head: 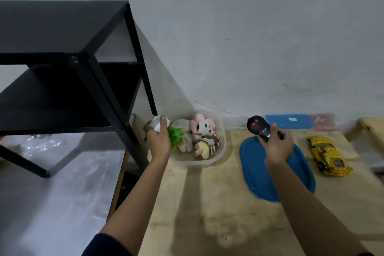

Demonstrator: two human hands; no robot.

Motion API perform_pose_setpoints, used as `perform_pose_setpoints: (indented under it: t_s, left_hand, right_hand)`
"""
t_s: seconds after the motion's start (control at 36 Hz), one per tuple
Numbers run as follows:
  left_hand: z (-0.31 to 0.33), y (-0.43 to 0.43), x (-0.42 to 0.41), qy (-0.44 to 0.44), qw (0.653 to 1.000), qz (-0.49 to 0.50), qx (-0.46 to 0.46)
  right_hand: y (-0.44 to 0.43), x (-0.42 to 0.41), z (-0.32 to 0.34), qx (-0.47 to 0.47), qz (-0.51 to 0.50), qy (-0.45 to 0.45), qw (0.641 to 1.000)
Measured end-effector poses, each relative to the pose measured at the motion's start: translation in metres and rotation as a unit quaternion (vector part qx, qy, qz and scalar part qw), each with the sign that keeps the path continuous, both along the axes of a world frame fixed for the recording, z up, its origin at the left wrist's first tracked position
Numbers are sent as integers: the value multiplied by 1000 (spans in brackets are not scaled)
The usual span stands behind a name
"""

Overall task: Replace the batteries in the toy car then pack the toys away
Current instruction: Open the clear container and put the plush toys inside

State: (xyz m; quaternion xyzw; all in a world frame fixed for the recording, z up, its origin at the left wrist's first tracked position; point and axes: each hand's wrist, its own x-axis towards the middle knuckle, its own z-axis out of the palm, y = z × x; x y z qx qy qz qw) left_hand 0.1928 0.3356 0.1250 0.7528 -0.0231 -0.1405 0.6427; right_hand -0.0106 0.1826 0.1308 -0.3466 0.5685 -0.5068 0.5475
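My right hand (277, 147) holds a black remote (262, 129) with two red buttons. The toy car (328, 156) by the table's right edge is glossy yellow. The lid (257, 174) is blue. A yellow-and-brown striped bee plush (204, 148) and a pink-and-white one (202, 125) fill the clear tub (221, 147). My left hand (159, 141) grips something white, perhaps paper (156, 123).

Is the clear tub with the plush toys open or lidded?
Open. The tub has no lid on it; the plush toys show uncovered, and a blue lid lies flat on the table beside it.

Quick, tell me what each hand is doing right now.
Left hand: closed around a small white object, over the toy tub's edge.
Right hand: closed on the black remote control, above the blue lid.
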Motion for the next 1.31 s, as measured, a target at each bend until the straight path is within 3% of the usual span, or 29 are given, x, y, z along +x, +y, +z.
perform_pose_setpoints:
  t_s: [0.19,0.42,0.53,0.61,0.72,0.86,0.97,1.08,1.19,1.25,1.31]
  left_hand:
    - [-12,-15,-8,-11,996,-59,72]
    - [-45,-21,-11,2,982,-127,141]
    - [-54,-23,-7,-32,948,-186,255]
    - [-60,-24,-2,-72,903,-251,341]
    - [-66,-25,2,-100,857,-307,402]
    - [-65,-25,8,-178,854,-282,400]
    - [-55,-25,10,-273,872,-236,332]
    - [-49,-34,18,-404,804,-251,357]
    - [-54,-51,32,-422,734,-310,432]
    - [-55,-60,40,-412,720,-325,455]
    - [-57,-67,44,-385,730,-345,447]
  right_hand:
    - [-3,17,-13,40,50,-37,997]
    - [1,31,-33,57,141,22,988]
    - [1,33,-45,61,183,73,979]
    - [2,35,-49,52,208,93,972]
    - [3,39,-50,26,242,126,962]
    - [7,44,-40,-19,253,170,952]
    - [7,47,-38,-67,254,184,947]
    - [4,51,-37,-108,254,210,938]
    - [-2,55,-35,-136,251,227,931]
    - [-5,57,-32,-153,249,237,926]
    - [-6,60,-31,-178,248,251,919]
